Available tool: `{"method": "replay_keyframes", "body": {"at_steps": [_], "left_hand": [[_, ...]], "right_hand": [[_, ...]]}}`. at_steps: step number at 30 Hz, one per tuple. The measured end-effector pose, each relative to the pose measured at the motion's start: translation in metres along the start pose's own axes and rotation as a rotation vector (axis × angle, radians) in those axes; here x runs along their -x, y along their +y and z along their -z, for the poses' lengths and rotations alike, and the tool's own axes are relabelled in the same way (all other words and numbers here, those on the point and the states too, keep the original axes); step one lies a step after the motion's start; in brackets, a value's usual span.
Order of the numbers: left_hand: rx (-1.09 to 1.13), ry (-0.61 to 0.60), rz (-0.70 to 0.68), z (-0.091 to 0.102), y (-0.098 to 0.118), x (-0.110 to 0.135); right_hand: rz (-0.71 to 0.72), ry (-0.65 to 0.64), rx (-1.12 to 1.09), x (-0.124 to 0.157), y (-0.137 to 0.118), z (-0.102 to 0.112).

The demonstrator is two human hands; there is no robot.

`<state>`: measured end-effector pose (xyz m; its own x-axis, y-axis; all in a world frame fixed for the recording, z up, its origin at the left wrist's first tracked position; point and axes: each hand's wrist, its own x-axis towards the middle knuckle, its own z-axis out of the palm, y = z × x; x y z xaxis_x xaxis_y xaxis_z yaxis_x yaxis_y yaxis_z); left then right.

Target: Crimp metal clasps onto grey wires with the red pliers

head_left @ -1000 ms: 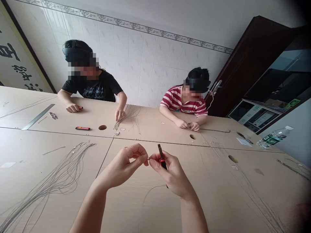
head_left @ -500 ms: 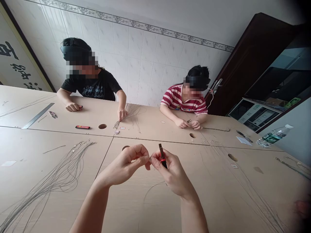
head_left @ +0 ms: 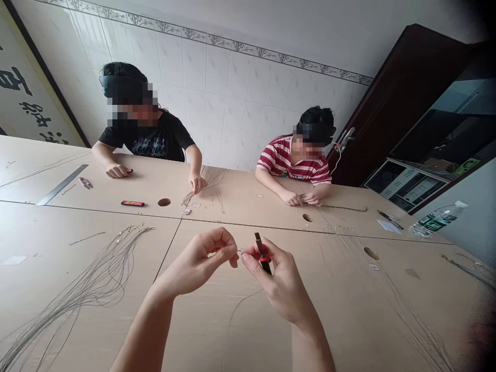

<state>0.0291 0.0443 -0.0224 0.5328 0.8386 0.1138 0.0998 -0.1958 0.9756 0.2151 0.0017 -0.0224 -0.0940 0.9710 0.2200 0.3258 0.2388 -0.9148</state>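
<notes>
My left hand [head_left: 207,261] is pinched at the middle of the table, thumb against forefinger, on one end of a thin dark cord [head_left: 239,250]. A small loop of this cord shows in the narrow gap to my right hand [head_left: 271,274]. The thumb and forefinger of that hand pinch the cord's other side, while a slim black tool with a red middle [head_left: 265,259] is tucked upright in the same hand. Its kind I cannot make out. Below the right hand a loose length of cord [head_left: 244,299] curves down over the tabletop.
A bundle of grey cords [head_left: 93,279] spreads at left; fainter cords [head_left: 403,294] lie at right. Beyond are a steel ruler [head_left: 64,183], a red-and-black pack [head_left: 132,203], a water bottle [head_left: 437,219] and round table holes [head_left: 371,253]. Two people handle cords across the table.
My hands have drawn slightly apart, the right one moving a little to the right with the tool, so a bit of the cord now shows between the fingertips.
</notes>
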Motion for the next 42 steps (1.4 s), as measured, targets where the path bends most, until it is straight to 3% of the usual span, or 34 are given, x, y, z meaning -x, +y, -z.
{"method": "replay_keyframes", "body": {"at_steps": [42], "left_hand": [[-0.199, 0.02, -0.059, -0.0042, 0.004, -0.0004]], "right_hand": [[-0.016, -0.072, -0.008, -0.0013, -0.0033, 0.0009]]}}
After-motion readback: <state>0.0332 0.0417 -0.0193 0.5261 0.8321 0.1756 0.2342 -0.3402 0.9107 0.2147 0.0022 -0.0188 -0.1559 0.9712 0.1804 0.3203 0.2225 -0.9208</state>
